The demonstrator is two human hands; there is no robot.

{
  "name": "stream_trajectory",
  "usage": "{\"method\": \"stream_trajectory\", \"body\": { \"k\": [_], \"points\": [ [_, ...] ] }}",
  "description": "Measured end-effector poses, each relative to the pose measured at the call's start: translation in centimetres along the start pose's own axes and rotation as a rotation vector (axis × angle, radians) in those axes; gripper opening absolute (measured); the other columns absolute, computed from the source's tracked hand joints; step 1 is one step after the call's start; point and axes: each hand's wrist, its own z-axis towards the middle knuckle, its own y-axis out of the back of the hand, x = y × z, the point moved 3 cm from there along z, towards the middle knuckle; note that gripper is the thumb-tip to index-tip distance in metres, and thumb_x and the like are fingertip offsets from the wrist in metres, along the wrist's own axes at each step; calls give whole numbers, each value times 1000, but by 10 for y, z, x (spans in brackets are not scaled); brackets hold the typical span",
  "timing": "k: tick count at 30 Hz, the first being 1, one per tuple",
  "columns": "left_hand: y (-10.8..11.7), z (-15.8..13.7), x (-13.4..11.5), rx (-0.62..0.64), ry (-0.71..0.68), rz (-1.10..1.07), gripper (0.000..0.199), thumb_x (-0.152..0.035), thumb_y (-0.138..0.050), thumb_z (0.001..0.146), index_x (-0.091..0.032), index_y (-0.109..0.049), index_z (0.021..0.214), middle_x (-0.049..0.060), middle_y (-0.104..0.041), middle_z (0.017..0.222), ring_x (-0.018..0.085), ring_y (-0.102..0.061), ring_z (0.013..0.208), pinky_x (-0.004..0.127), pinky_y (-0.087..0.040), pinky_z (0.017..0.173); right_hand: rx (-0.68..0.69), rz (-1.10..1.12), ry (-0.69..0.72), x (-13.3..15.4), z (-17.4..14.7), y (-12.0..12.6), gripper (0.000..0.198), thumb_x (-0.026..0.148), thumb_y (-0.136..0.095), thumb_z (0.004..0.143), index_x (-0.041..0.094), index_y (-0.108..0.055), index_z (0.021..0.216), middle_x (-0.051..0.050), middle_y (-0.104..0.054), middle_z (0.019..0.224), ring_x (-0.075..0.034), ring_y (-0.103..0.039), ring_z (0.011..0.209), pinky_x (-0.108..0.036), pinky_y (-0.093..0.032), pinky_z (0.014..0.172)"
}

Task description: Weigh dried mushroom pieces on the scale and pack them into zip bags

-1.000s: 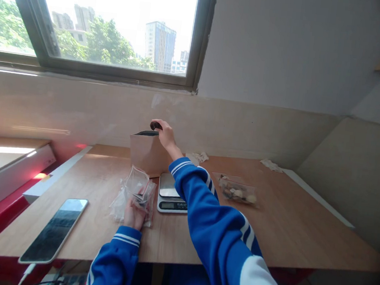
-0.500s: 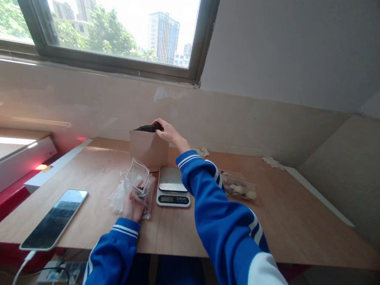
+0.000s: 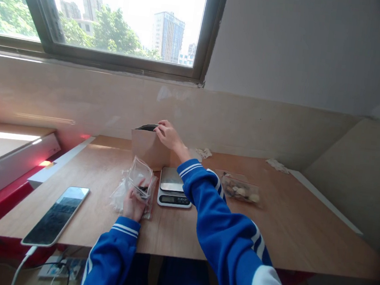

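My left hand is closed on a clear zip bag, which stands with its mouth spread and has some dark pieces low inside. More clear plastic bags lie beneath and beside that hand. Behind them a brown paper bag stands upright, its top gaping and dark within. My right hand is over the right side of this opening, fingers a little apart and tips at the rim; I see nothing between them. Close in front of the paper bag is a kitchen scale, its plate partly covered by my right sleeve.
A phone with a white charging cable lies at the table's left edge. To the right of my forearm rests a clear bag of pale, lumpy pieces. Crumpled pale scraps lie along the back edge, below the wall.
The dark clump that my right fingers held at the paper bag's mouth no longer shows. That hand stays over the opening. The view has shifted slightly; my left hand keeps its place.
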Motion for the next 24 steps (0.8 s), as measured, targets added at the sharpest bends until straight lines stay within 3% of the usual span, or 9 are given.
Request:
{"method": "stream_trajectory", "body": {
  "k": [3,5,9,12,17,20,24],
  "points": [
    [-6,-5,-2,90,-1,-31,50,-32,-43,82,-12,-50,128,12,-68,105,21,-66,90,32,-54,74,-155,133,-87,21,-16,14,25,31,-44,91,16,-63,97,-11,-53,118,-20,-50,113,-33,-37,102],
    [-9,-8,-3,135,-4,-47,54,-30,-44,79,-13,-48,130,12,-65,113,21,-63,98,33,-53,78,-137,360,-143,40,-32,24,32,37,-37,94,18,-61,100,-7,-60,105,-17,-58,101,-30,-46,91],
    [-12,-12,0,165,-4,-4,64,-14,-47,71,-21,-44,134,9,-63,120,22,-61,105,34,-50,85,296,747,-178,71,-71,32,33,39,-37,94,19,-60,105,-4,-68,92,-14,-65,80,-28,-53,74],
    [-12,-13,2,157,-32,36,73,-5,-49,66,-23,-42,136,8,-61,124,23,-59,109,35,-49,88,582,651,-207,72,-97,26,25,30,-45,90,17,-66,95,-4,-69,90,-14,-65,80,-25,-52,70],
    [-11,-10,6,174,-95,118,76,-1,-52,66,-22,-40,138,7,-59,126,21,-57,112,31,-49,90,761,340,-179,55,-119,6,19,23,-54,84,15,-68,95,-4,-69,90,-15,-63,78,-22,-48,66],
    [-11,-10,6,211,-108,145,73,-2,-55,70,-24,-40,138,5,-58,128,22,-54,117,30,-46,95,812,355,-134,52,-126,2,23,28,-60,82,16,-65,101,-4,-68,95,-15,-62,81,-23,-47,69],
    [-9,-10,4,192,-146,154,66,-4,-57,75,-26,-43,136,5,-61,125,21,-55,116,29,-47,94,748,424,-188,50,-132,4,38,42,-65,79,19,-62,109,-4,-66,103,-17,-61,89,-26,-48,75]
  ]
}}
